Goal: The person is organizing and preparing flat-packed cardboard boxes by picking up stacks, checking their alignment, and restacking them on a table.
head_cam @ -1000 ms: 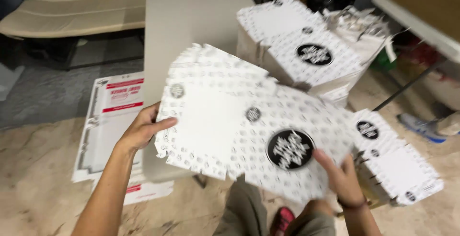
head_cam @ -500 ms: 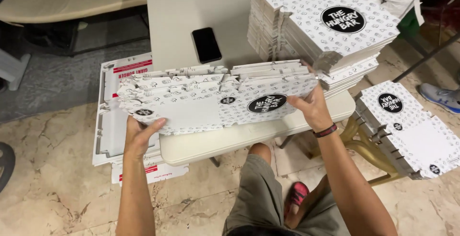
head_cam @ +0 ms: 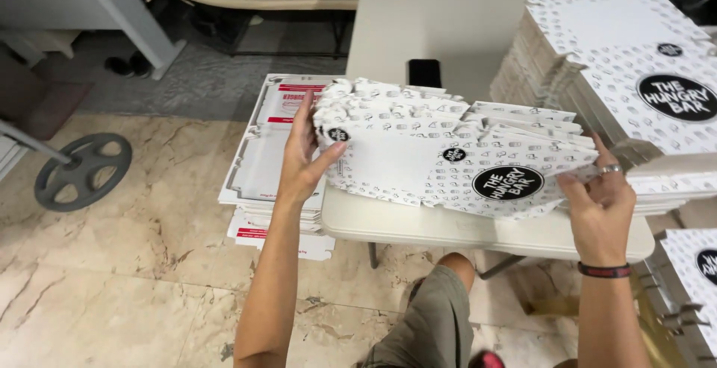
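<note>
A bundle of flat white printed cardboard box blanks [head_cam: 418,151] with a black round logo rests on the near edge of a white folding table [head_cam: 448,226]. My left hand [head_cam: 306,155] presses against the bundle's left end, fingers spread along the edges. My right hand [head_cam: 601,200], with a ring and a dark wristband, holds the bundle's right end. A black phone [head_cam: 424,72] lies on the table just behind the blanks.
A tall stack of the same blanks [head_cam: 620,77] stands on the table's right side. Another stack [head_cam: 691,278] sits low at the right. White and red flat cartons [head_cam: 265,166] lie on the marble floor at the left. A grey wheel [head_cam: 81,170] lies further left.
The blanks were held up tilted, then brought down onto the table's edge. Both hands now squeeze the bundle's ends and it has shifted slightly right.
</note>
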